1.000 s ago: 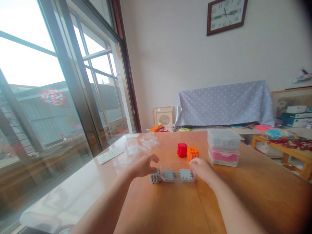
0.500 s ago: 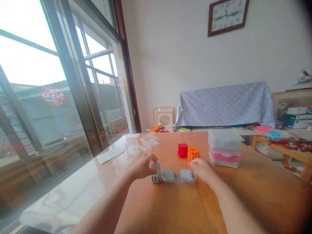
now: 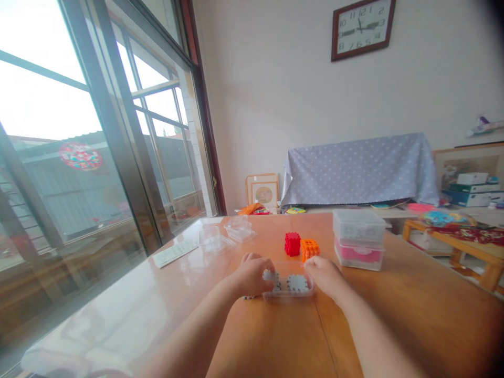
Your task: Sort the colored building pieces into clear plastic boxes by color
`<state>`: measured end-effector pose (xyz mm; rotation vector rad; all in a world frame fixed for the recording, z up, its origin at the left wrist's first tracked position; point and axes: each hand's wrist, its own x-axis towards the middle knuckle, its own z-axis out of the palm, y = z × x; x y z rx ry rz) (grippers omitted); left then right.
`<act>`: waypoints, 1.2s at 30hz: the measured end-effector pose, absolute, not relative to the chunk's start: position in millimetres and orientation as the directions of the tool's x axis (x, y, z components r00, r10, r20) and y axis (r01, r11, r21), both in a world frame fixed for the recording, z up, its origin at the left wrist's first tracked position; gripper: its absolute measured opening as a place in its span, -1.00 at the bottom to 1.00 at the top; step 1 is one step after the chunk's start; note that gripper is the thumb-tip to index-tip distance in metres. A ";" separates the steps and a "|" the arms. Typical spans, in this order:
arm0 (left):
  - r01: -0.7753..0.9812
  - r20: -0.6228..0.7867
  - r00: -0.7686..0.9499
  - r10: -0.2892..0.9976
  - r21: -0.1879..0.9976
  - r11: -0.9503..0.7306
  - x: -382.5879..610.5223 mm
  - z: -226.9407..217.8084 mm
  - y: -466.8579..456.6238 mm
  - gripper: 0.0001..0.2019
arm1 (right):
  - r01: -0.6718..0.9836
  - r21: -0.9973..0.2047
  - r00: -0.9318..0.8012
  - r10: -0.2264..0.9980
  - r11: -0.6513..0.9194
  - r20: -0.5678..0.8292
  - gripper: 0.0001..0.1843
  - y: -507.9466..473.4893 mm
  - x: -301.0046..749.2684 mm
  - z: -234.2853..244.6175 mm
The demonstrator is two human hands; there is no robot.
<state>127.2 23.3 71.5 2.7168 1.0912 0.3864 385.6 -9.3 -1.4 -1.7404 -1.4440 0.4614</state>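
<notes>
A shallow clear plastic container (image 3: 289, 294) sits on the table in front of me. Inside it lies a grey notched puzzle piece (image 3: 298, 283), on the right side. My right hand (image 3: 323, 274) pinches the container's right rim. Over the container's left end, my left hand (image 3: 252, 275) has thumb and fingers closed around another grey puzzle piece (image 3: 270, 276). More grey pieces (image 3: 249, 297) stand on the table just left of the container, mostly hidden by my left hand and wrist. Behind the container are a red cube (image 3: 292, 244) and an orange cube (image 3: 310, 250) built of similar notched pieces.
Two stacked lidded boxes (image 3: 359, 239) stand to the right, the lower one with pink contents. Clear plastic containers (image 3: 214, 239) and a paper sheet (image 3: 175, 254) lie at the table's far left, near the window. A polka-dot cloth (image 3: 360, 170) covers something by the wall.
My left hand has moved right from the grey stack to over the container, with a grey piece in its fingers. My right hand keeps its grip on the rim.
</notes>
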 end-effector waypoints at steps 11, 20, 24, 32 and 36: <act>0.607 0.103 0.753 0.650 0.273 -0.746 129.1 79.3 11.6 -0.67 | 0.638 -0.770 0.283 0.933 -0.011 0.222 -0.72 -10.3 385.5 -1.0; 0.614 0.115 0.725 0.679 0.337 -0.713 118.9 82.6 11.8 -0.68 | 0.631 -0.776 0.274 0.937 -0.004 0.218 -0.74 -9.0 386.7 -1.0; 0.610 0.207 0.673 0.711 0.388 -0.691 99.5 82.7 24.9 -0.66 | 0.630 -0.776 0.277 0.935 -0.004 0.220 -0.72 -8.4 387.4 -2.8; 0.653 0.078 0.647 0.759 0.458 -0.603 58.7 67.4 40.9 -0.50 | 0.629 -0.777 0.280 0.938 -0.018 0.204 -0.71 -7.8 387.4 -4.1; 0.665 0.081 0.640 0.764 0.439 -0.604 54.1 54.8 43.0 -0.46 | 0.621 -0.783 0.282 0.939 -0.021 0.198 -0.72 -7.6 387.1 -4.2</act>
